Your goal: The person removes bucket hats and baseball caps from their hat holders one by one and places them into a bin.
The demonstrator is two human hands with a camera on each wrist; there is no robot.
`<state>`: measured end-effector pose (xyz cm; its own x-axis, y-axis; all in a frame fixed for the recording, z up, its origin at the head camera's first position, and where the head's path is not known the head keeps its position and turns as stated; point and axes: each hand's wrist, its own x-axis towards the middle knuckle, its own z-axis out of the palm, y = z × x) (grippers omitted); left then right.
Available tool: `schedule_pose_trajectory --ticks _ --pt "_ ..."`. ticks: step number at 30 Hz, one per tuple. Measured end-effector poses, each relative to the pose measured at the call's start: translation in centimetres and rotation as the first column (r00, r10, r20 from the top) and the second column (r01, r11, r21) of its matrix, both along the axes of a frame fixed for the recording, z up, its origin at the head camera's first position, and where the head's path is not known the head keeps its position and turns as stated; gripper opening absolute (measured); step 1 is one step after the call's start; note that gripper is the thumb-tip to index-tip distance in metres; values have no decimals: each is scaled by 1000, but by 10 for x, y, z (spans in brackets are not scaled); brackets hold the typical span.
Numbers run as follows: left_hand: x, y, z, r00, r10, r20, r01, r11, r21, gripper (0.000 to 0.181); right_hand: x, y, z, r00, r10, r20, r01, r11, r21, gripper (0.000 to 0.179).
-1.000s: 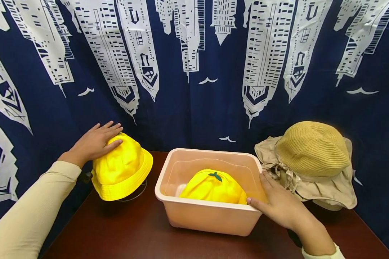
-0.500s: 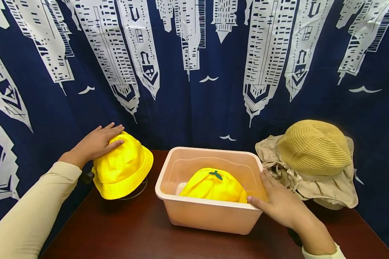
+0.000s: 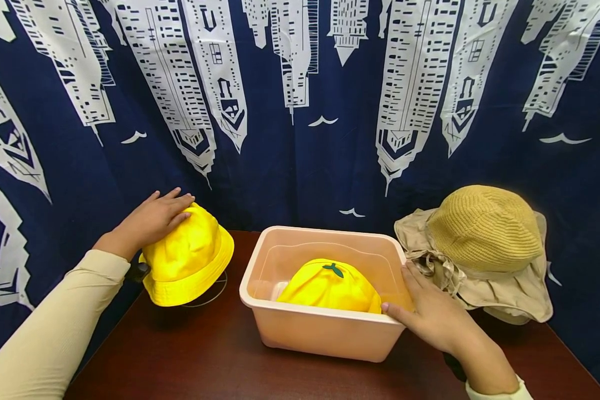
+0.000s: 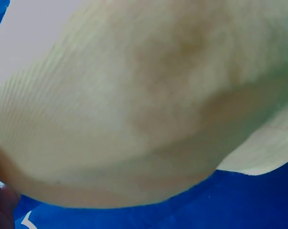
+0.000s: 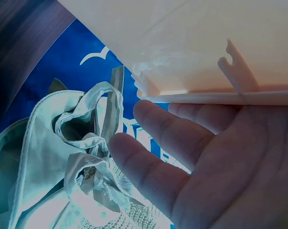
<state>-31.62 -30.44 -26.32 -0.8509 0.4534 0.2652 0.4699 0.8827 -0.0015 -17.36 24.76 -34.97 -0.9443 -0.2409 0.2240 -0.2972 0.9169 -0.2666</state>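
At the left, a yellow bucket hat (image 3: 185, 258) sits on a thin wire stand (image 3: 212, 294). My left hand (image 3: 152, 219) rests over its crown, fingers lying across the top and thumb drawn close to them. The left wrist view is mostly filled by the blurred hat (image 4: 120, 119), washed out pale, with part of the hand at the lower left corner. My right hand (image 3: 432, 311) rests on the right side of a pink plastic bin (image 3: 325, 336), thumb at the front rim. In the right wrist view its straight fingers (image 5: 172, 131) extend below the bin's rim.
Inside the bin lies a second yellow hat (image 3: 330, 289) with a green leaf mark. A tan knitted hat (image 3: 482, 230) is stacked on a beige wide-brimmed hat (image 3: 505, 297) at the right. A navy cloth (image 3: 300, 183) with white buildings hangs behind the brown table (image 3: 230, 369).
My left thumb has drawn in towards the fingers, and the hand has shifted slightly right over the crown. The hat under it has moved slightly left. My right hand keeps its place on the bin.
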Motion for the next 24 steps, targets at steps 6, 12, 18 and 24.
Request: schedule_pose_trajectory --ticks 6,12,18,24 --pt "2 3 4 1000 -4 -1 4 1000 -11 46 0 0 -1 1000 1 4 -1 1000 -2 98" --pt "-1 2 4 999 -7 -33 6 999 -34 42 0 0 -1 1000 13 -21 -13 1000 -2 96" --pt "-2 -1 2 996 -25 -85 21 998 -57 41 -2 0 -1 1000 11 -21 -11 1000 1 95" --pt "-2 -3 3 992 -46 -114 38 997 -69 42 -1 1 -2 1000 8 -25 -8 1000 -1 95"
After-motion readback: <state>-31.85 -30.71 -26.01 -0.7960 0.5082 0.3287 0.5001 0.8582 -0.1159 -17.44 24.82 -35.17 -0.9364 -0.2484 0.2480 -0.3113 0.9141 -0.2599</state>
